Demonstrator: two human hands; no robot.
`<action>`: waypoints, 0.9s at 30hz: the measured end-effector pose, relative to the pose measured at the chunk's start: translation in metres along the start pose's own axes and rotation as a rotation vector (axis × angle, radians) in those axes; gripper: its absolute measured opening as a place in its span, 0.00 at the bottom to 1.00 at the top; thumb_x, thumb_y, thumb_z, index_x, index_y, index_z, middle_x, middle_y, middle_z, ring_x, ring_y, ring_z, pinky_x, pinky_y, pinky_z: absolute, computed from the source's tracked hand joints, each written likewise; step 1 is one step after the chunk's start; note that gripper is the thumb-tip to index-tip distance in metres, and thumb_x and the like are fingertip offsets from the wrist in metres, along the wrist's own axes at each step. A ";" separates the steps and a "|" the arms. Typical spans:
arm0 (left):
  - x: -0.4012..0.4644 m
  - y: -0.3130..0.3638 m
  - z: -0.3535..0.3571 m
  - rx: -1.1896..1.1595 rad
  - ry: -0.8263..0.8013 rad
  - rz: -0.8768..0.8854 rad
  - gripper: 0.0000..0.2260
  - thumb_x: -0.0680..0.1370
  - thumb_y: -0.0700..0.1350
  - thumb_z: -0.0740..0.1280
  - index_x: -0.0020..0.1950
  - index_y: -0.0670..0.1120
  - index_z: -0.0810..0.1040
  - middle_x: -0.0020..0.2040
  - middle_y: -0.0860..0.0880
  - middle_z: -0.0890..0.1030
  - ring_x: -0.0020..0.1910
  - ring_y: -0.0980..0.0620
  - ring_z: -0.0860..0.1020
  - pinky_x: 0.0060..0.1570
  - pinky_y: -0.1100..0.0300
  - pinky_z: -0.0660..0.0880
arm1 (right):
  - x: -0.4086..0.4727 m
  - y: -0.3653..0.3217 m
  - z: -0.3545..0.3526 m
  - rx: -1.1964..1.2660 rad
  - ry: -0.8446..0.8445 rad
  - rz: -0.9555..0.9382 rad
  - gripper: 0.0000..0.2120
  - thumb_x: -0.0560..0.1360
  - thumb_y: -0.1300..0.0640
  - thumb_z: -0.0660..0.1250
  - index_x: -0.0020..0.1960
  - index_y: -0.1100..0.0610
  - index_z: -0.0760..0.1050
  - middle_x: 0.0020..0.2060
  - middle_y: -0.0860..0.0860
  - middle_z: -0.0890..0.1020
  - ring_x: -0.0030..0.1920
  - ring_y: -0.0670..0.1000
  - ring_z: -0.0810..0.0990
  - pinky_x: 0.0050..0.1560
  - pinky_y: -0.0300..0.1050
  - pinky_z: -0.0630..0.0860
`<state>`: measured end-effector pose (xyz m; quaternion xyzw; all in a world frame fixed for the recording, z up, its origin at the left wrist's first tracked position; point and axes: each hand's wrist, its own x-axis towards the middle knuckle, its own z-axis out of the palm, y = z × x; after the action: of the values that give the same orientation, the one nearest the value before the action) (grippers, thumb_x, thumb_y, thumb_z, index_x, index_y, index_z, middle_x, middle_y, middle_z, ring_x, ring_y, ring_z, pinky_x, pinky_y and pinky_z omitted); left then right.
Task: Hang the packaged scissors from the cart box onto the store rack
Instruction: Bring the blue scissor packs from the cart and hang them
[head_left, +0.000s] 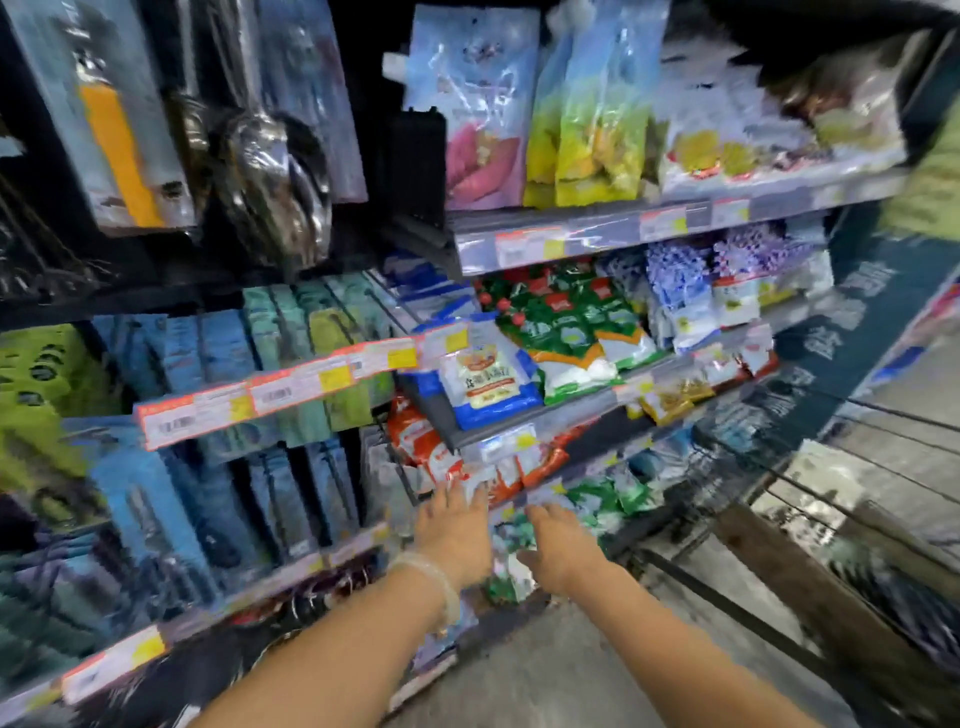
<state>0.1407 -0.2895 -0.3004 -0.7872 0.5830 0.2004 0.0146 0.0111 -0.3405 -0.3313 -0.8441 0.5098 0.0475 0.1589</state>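
Note:
The view is blurred by motion. My left hand (457, 530) and my right hand (558, 551) reach forward side by side, low in front of the shelves, fingers stretched out and holding nothing that I can make out. A pale band sits on my left wrist. To the left, the store rack (270, 389) carries hanging blue and green packaged tools (156, 499) behind a strip of price tags. The wire cart (810, 499) stands at the right, with a brown cardboard box (810, 587) inside it. No packaged scissors can be told apart in the box.
Shelves of bagged food (545, 358) fill the centre and right, with white, green and orange packets near my fingertips. Metal ladles and spoons (275, 176) hang at the upper left. Grey floor (545, 675) lies below my arms.

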 end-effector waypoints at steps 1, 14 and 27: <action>0.006 0.025 0.004 0.023 -0.005 0.046 0.34 0.78 0.46 0.62 0.78 0.47 0.45 0.78 0.42 0.44 0.77 0.41 0.42 0.74 0.46 0.48 | -0.006 0.024 -0.006 -0.015 0.020 0.031 0.29 0.76 0.49 0.63 0.73 0.58 0.58 0.69 0.57 0.66 0.70 0.58 0.64 0.68 0.50 0.65; 0.031 0.324 0.065 0.243 -0.132 0.553 0.32 0.79 0.47 0.62 0.78 0.49 0.48 0.78 0.43 0.48 0.77 0.42 0.46 0.75 0.45 0.50 | -0.116 0.298 -0.041 0.110 0.062 0.575 0.30 0.74 0.52 0.67 0.71 0.58 0.60 0.70 0.58 0.64 0.72 0.60 0.61 0.71 0.53 0.63; 0.143 0.541 0.084 0.282 -0.162 0.846 0.31 0.78 0.50 0.63 0.77 0.49 0.52 0.78 0.43 0.48 0.77 0.42 0.46 0.75 0.47 0.48 | -0.098 0.507 -0.100 0.240 0.197 0.864 0.26 0.76 0.49 0.64 0.70 0.57 0.63 0.67 0.56 0.69 0.67 0.58 0.67 0.67 0.50 0.68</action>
<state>-0.3501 -0.5713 -0.3114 -0.4518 0.8720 0.1684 0.0843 -0.4878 -0.5068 -0.3247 -0.5304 0.8295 -0.0305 0.1722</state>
